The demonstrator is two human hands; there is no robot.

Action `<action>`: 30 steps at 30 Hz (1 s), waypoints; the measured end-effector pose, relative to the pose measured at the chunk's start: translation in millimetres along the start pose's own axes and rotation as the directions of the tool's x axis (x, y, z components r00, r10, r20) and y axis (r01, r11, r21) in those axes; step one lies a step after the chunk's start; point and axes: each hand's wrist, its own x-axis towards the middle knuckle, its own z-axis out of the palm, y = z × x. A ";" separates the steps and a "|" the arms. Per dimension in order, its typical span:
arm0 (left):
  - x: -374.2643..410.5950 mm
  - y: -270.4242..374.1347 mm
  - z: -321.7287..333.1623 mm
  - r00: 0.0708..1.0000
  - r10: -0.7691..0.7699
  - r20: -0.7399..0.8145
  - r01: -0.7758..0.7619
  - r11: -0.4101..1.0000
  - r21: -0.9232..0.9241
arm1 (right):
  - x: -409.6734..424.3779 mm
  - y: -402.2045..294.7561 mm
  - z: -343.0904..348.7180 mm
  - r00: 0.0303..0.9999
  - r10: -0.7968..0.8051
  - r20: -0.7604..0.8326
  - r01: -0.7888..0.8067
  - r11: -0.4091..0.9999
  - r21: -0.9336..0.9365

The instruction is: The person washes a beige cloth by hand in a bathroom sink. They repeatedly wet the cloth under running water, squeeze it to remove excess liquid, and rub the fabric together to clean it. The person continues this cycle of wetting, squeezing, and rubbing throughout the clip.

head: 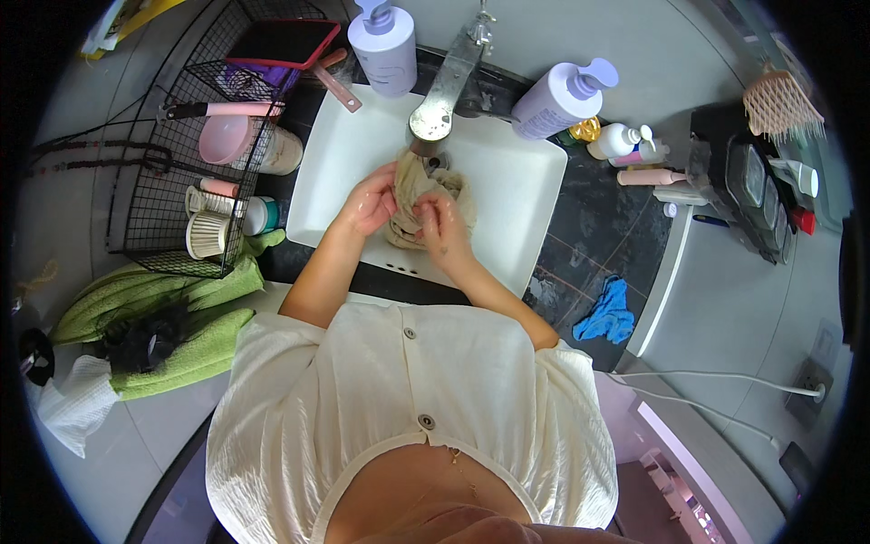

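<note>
A wet beige cloth (pixel 409 187) lies bunched in the white rectangular sink (pixel 513 187), directly under the metal faucet (pixel 445 85). At the cloth's left edge, my left hand (pixel 372 201) has its fingers curled around a fold. My right hand (pixel 445 228) pinches the cloth nearer its middle, fingers bent toward the palm. Both hands look wet. Part of the cloth rises toward the spout, and the rest is heaped on the basin floor around a dark drain fitting (pixel 435 163). Whether water is running cannot be made out clearly.
Lilac pump bottles (pixel 391 61) (pixel 554 102) flank the faucet. Left stands a black wire basket (pixel 153 224) with a phone (pixel 282 42) on top; a green towel (pixel 183 360) hangs below. On the dark tiled counter (pixel 591 224) lies a blue cloth (pixel 607 313). A black organizer (pixel 741 183) stands right.
</note>
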 end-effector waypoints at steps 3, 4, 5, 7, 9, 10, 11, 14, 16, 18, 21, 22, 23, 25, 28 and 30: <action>-0.9 -1.4 6.9 0.999 -0.006 0.041 0.003 0.997 0.081 | 23.2 -11.0 -11.3 0.994 -0.051 -0.095 0.045 0.997 -0.061; -1.7 -0.8 13.2 0.999 -0.012 0.048 0.007 0.994 0.108 | 29.6 -10.9 -16.6 0.992 -0.106 -0.072 0.094 0.983 -0.156; -3.6 0.4 19.2 1.000 -0.012 0.016 0.009 0.987 0.160 | 35.1 -10.1 -20.5 0.986 -0.159 -0.042 0.143 0.958 -0.249; -7.4 2.8 28.7 0.999 -0.005 -0.049 0.017 0.965 0.262 | 42.4 0.1 -22.9 0.990 -0.143 0.007 0.140 0.960 -0.244; -3.4 3.5 22.6 0.994 0.075 -0.076 -0.031 0.885 0.464 | 46.4 4.4 -23.2 0.997 -0.066 0.046 0.074 0.981 -0.180; -2.4 3.3 19.1 0.989 0.117 -0.085 -0.051 0.829 0.557 | 47.9 3.8 -22.7 0.998 0.001 0.065 0.006 0.993 -0.118; -1.8 1.5 16.1 0.983 0.161 -0.088 -0.075 0.791 0.607 | 49.5 3.3 -22.2 0.994 0.068 0.088 -0.063 0.996 -0.058; 0.4 -1.3 13.0 0.961 0.258 -0.095 -0.113 0.687 0.718 | 52.3 12.1 -21.8 0.998 0.051 0.044 -0.052 0.999 0.008; 2.9 -1.2 8.3 0.954 0.279 -0.109 -0.107 0.655 0.748 | 54.4 27.5 -25.1 0.996 0.090 -0.023 -0.087 0.987 0.132; 0.3 3.9 6.5 0.943 0.292 -0.157 -0.064 0.625 0.778 | 58.0 40.4 -30.2 0.978 0.201 -0.059 -0.174 0.935 0.310; -1.2 7.2 -4.0 0.940 0.251 -0.229 -0.019 0.711 0.703 | 55.0 42.3 -46.8 0.933 0.358 -0.046 -0.284 0.807 0.517; -1.1 6.2 -7.8 0.941 0.224 -0.253 -0.006 0.758 0.652 | 54.2 34.5 -48.7 0.922 0.387 -0.020 -0.317 0.784 0.534; -1.1 5.0 -11.6 0.940 0.195 -0.280 0.008 0.808 0.589 | 54.7 34.0 -49.1 0.924 0.383 0.002 -0.329 0.789 0.518; -1.0 4.4 -7.9 0.940 0.119 -0.319 0.040 0.891 0.453 | 52.9 33.3 -52.7 0.924 0.381 0.033 -0.348 0.801 0.488; -0.6 8.3 -3.6 0.970 -0.012 -0.241 0.071 0.969 0.238 | 52.9 28.2 -53.5 0.910 0.410 0.068 -0.387 0.777 0.496; 5.7 2.7 -9.4 0.966 -0.063 -0.249 0.105 0.981 0.162 | 57.2 23.6 -49.6 0.904 0.422 0.068 -0.416 0.833 0.364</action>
